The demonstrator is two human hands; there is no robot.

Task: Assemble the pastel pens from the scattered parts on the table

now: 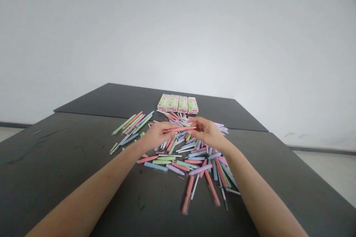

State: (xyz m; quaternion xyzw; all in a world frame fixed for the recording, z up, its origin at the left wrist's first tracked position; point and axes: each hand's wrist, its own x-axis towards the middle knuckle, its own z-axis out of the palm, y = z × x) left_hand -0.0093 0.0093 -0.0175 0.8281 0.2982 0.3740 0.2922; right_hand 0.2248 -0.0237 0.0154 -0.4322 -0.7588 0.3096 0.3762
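Note:
A coral-pink pen [179, 129] lies level between my two hands, above a loose heap of pen parts. Its left end is gripped by my left hand [157, 134], the fingers closed round it. At the pen's right end, the thumb and fingers of my right hand [208, 132] are closed on it. Below them spread pink, green, blue and purple pen barrels [200, 169] and thin white refills [186, 149]. Left of my left hand, several whole-looking pens [130, 123] lie side by side in a slanted row.
Several small pink and green boxes [174, 102] stand in a row behind the heap. Two dark table tops [55, 148] meet along a seam. A pale wall [178, 33] rises behind the table. Loose barrels [187, 195] reach towards the near side.

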